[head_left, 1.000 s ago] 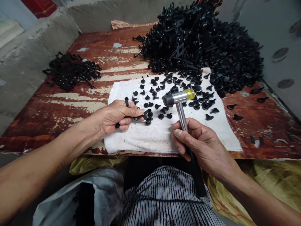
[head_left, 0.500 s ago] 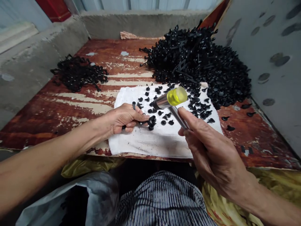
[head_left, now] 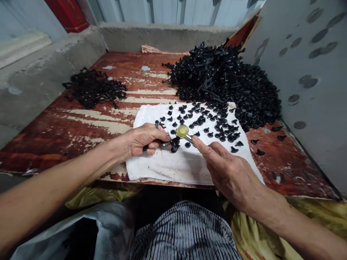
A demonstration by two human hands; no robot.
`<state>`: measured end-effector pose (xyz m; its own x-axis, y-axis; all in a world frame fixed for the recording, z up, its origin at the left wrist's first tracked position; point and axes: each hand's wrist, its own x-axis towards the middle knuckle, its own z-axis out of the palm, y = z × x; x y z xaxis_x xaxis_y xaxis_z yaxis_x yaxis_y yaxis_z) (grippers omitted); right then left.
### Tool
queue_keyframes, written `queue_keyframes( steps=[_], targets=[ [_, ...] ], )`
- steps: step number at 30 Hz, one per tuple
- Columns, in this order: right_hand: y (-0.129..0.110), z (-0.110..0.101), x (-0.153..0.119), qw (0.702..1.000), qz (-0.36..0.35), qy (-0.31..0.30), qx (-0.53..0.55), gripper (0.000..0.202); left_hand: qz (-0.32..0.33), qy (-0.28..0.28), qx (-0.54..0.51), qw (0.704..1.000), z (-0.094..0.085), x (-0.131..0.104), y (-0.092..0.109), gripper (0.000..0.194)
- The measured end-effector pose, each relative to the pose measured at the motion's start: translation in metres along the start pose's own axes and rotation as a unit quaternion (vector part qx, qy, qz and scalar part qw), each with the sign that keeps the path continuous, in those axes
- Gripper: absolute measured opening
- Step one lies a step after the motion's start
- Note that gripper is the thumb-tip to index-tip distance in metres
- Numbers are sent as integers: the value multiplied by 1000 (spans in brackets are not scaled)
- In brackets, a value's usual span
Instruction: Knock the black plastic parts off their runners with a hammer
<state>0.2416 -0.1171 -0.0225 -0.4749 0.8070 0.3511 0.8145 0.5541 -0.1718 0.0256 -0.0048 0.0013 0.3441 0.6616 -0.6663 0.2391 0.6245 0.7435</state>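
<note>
My left hand [head_left: 148, 139] is closed on a black plastic part [head_left: 164, 144] with several arms, whose far end reaches over the white cloth [head_left: 162, 168]. In my right hand [head_left: 222, 162] is a mallet [head_left: 182, 131] with a clear yellow face, gripped by its metal handle. The mallet's head is low, right over the far end of the black part, and hides some of it. Whether the two touch I cannot tell. Small black round pieces with stems [head_left: 210, 134] lie scattered across the cloth beyond both hands.
A large heap of black parts [head_left: 230, 76] rises at the back right beside a grey panel [head_left: 298, 72]. A smaller tangled pile [head_left: 93, 88] lies at the left on the worn red tabletop [head_left: 89, 131]. Below the front edge hangs a pale bag [head_left: 111, 220] holding dark contents.
The mallet has swung down and to the left, from above the cloth to the black part. My left hand keeps nearly the same place and grip. The camera view has shifted slightly.
</note>
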Motion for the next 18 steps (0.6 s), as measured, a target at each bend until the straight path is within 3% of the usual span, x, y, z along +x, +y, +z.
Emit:
queue_keyframes(
  steps=[7, 12, 16, 18],
  targets=[
    [-1, -6, -2, 998, 16, -3, 68, 58, -7, 20, -18, 1000, 1, -5, -1, 28],
    [-10, -11, -2, 979, 46, 157, 125, 68, -8, 22, -21, 1000, 1, -4, -1, 29],
    [-3, -4, 0, 995, 15, 12, 99, 65, -17, 32, -17, 999, 1, -2, 0, 30],
    [-1, -1, -1, 991, 37, 52, 115, 67, -20, 29, -13, 999, 1, -1, -1, 30]
  ],
)
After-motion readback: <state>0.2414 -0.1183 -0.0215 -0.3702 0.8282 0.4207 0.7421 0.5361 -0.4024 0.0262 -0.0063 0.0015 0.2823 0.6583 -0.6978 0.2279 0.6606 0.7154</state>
